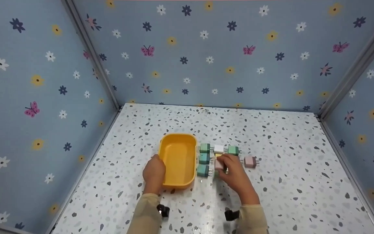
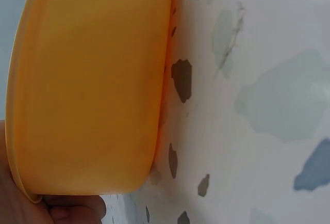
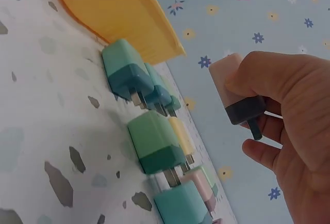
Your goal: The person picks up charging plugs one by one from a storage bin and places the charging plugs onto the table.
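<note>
A yellow plastic bin [image 1: 178,159], with nothing lying inside it, stands on the speckled table. My left hand [image 1: 154,172] grips its left side, thumb over the rim and fingers curled beneath it, as the left wrist view shows. In the right wrist view, my right hand [image 3: 289,105] pinches a pink charger plug [image 3: 229,82] with a dark base and prongs, raised above the others. Beside the bin lie teal plugs [image 1: 203,170], green plugs [image 1: 233,150] and a white plug [image 1: 218,149]. A yellow plug [image 3: 181,135] lies partly hidden behind a green one.
Another pink plug [image 1: 250,162] lies to the right of my right hand. Flowered blue panels [image 1: 209,48] enclose the table [image 1: 291,195] at the back and both sides, with metal strips [image 1: 91,48] at the corners.
</note>
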Demonstrator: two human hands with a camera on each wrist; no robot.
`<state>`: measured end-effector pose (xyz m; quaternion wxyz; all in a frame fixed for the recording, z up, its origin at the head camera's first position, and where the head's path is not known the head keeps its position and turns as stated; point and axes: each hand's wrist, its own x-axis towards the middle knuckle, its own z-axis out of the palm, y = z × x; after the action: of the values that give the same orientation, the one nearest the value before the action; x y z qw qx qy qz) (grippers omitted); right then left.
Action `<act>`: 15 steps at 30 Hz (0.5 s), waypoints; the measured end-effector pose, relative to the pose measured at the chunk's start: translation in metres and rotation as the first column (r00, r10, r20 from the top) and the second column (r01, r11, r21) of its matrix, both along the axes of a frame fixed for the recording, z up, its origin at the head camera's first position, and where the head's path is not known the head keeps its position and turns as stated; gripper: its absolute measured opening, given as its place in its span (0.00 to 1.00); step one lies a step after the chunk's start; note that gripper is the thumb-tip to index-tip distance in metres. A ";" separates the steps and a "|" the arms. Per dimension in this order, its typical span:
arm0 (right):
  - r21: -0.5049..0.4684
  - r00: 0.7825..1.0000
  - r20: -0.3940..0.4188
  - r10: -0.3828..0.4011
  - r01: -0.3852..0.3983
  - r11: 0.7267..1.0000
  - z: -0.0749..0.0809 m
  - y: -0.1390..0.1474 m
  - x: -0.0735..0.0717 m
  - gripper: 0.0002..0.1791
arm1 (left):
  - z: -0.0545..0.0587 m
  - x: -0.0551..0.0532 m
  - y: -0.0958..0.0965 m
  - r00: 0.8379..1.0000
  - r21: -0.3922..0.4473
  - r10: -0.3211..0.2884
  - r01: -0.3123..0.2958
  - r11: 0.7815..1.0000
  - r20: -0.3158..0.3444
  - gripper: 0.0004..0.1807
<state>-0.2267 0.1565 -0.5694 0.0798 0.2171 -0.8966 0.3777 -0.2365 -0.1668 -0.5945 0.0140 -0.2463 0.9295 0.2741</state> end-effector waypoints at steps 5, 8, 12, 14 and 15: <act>0.004 1.000 0.002 -0.024 0.024 1.000 0.001 0.011 0.000 0.25 | -0.001 0.000 0.000 1.000 -0.009 -0.005 0.005 1.000 0.003 0.16; 0.003 0.998 0.034 -0.045 0.045 0.999 0.001 0.017 0.000 0.25 | -0.001 0.000 0.001 1.000 -0.004 -0.003 0.003 1.000 0.009 0.16; -0.001 0.995 0.065 -0.078 0.079 0.997 0.001 0.025 -0.001 0.25 | -0.001 0.000 0.002 1.000 -0.001 0.000 0.000 1.000 0.006 0.17; -0.001 0.994 0.065 -0.087 0.087 0.996 0.002 0.028 -0.001 0.25 | -0.001 0.000 0.002 1.000 -0.004 -0.004 0.004 1.000 0.007 0.16; 0.003 0.994 0.065 -0.090 0.091 0.996 0.002 0.030 -0.001 0.25 | -0.001 0.000 0.002 1.000 -0.006 -0.004 0.005 1.000 0.009 0.16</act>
<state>-0.2277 0.1863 -0.5676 0.0676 0.1638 -0.9076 0.3807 -0.2366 -0.1650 -0.5951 0.0179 -0.2454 0.9308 0.2701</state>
